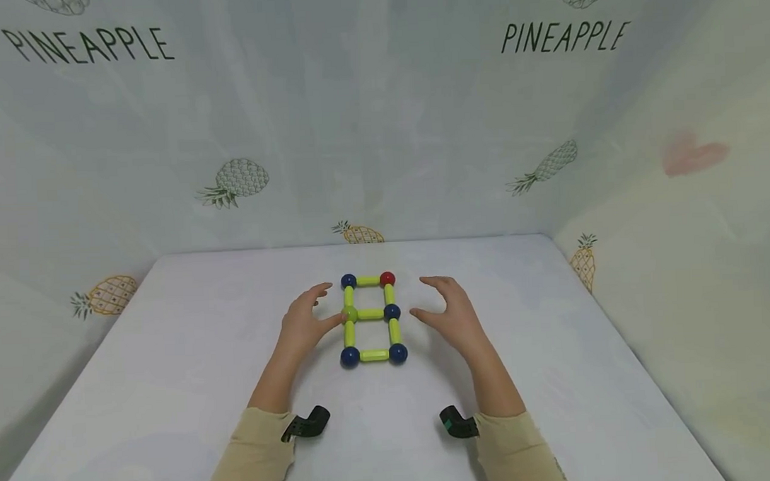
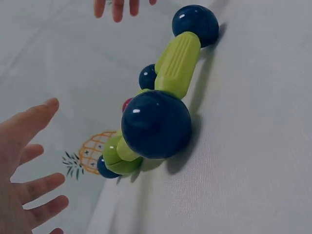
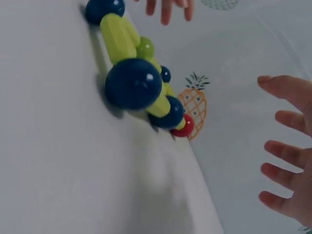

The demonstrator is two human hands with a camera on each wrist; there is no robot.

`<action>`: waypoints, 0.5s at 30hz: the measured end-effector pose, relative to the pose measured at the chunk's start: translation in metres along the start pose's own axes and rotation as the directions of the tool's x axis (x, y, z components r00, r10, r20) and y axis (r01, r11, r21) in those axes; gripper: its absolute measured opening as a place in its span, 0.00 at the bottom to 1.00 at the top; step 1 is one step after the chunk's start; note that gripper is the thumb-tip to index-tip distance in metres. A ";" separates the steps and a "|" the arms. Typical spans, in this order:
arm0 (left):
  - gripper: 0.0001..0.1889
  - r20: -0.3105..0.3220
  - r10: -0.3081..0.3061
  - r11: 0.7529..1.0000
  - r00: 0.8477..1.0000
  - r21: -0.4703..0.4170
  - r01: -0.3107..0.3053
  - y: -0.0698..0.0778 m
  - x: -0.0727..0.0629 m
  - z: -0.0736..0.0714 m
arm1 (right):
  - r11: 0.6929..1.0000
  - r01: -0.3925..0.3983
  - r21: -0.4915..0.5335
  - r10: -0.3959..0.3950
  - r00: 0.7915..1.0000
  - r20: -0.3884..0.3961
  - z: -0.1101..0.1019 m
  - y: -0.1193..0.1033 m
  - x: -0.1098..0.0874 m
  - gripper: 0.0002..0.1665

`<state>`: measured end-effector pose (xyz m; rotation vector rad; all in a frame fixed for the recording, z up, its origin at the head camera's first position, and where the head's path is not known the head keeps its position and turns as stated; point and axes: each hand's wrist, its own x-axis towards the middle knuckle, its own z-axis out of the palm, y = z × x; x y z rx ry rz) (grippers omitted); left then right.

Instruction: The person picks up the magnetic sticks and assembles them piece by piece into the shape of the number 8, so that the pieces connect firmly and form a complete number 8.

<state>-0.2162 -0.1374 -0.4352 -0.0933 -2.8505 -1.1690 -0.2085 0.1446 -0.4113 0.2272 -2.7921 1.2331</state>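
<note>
Rod-and-ball figure eight (image 1: 371, 317) flat mid-table (image 1: 173, 361). Left hand (image 1: 303, 323) fingers spread, holding nothing, thumb near green ball (image 1: 350, 314); right hand (image 1: 450, 314) spread, empty, beside. Judgement: approach gently from both sides, avoid knocking joints loose.

A frame of green rods (image 3: 118, 35) and balls lay on the white surface (image 3: 58, 161). A dark blue ball (image 3: 133, 84) sat closest, with another dark blue ball (image 3: 104, 8) at the top edge. Further along were a green ball (image 3: 145, 48), more blue ones and a red ball (image 3: 185, 127) at the far end. The right hand (image 3: 292, 156) hovered apart from the frame, fingers spread and straight. Fingertips of the left hand (image 3: 168, 7) showed at the top. A pineapple print (image 3: 195, 105) marked the backdrop.
</note>
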 end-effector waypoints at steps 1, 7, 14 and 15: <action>0.39 -0.005 0.005 1.000 1.000 0.025 -0.005 0.000 0.000 -0.001 | 0.999 0.018 -0.028 -0.018 1.000 -0.006 -0.001 0.001 0.001 0.39; 0.41 -0.029 0.079 0.977 0.996 0.201 -0.072 -0.004 -0.008 -0.009 | 0.976 0.107 -0.189 -0.108 0.994 0.006 -0.014 0.009 0.002 0.46; 0.45 -0.019 0.186 0.906 0.982 0.390 -0.164 -0.015 -0.016 -0.030 | 0.904 0.203 -0.375 -0.196 0.979 0.056 -0.034 0.028 -0.006 0.49; 0.45 -0.013 0.192 0.897 0.981 0.408 -0.170 -0.017 -0.016 -0.033 | 0.896 0.209 -0.391 -0.201 0.978 0.064 -0.036 0.030 -0.007 0.49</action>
